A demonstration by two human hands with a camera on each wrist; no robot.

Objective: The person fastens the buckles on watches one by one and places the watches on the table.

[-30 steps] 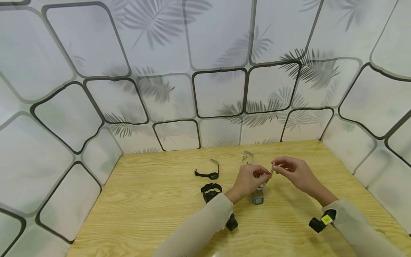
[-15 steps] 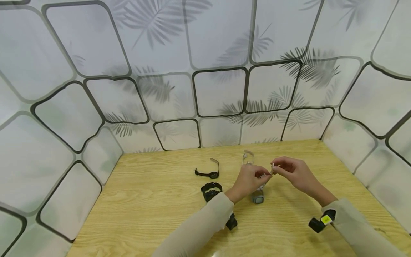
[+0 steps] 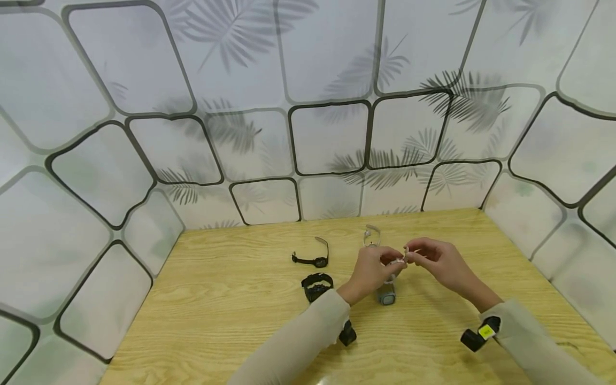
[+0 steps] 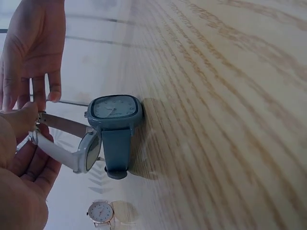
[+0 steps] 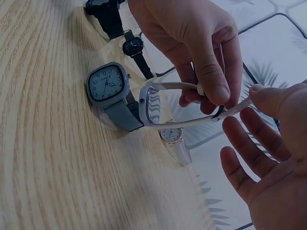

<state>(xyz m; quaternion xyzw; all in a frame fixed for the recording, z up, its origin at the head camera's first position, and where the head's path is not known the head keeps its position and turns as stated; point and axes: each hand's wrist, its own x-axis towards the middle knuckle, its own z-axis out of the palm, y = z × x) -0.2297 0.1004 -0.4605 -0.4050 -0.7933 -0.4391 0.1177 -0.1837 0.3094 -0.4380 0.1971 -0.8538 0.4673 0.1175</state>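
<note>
A white-strapped watch (image 5: 152, 106) hangs between my two hands, its strap bent into a loop and its case facing sideways. My left hand (image 3: 374, 267) pinches the strap by the buckle. With thumb and fingertips, my right hand (image 3: 441, 263) holds the free end of the strap (image 5: 235, 108), which runs through the buckle area in the right wrist view; its other fingers are spread. Right beside the white watch, a grey-blue square watch (image 4: 114, 110) stands on the table. In the head view, my left hand partly hides the white watch.
Behind my left hand stands a rose-gold watch (image 5: 171, 134) with a pale strap. To the left are a thin black watch (image 3: 320, 262) and a chunky black watch (image 3: 316, 289). The wooden table (image 3: 216, 310) meets patterned fabric walls (image 3: 260, 144) at the back and sides.
My right hand has shifted slightly down and left, closer to my left hand. The strap end between them has come lower. The other watches stay put.
</note>
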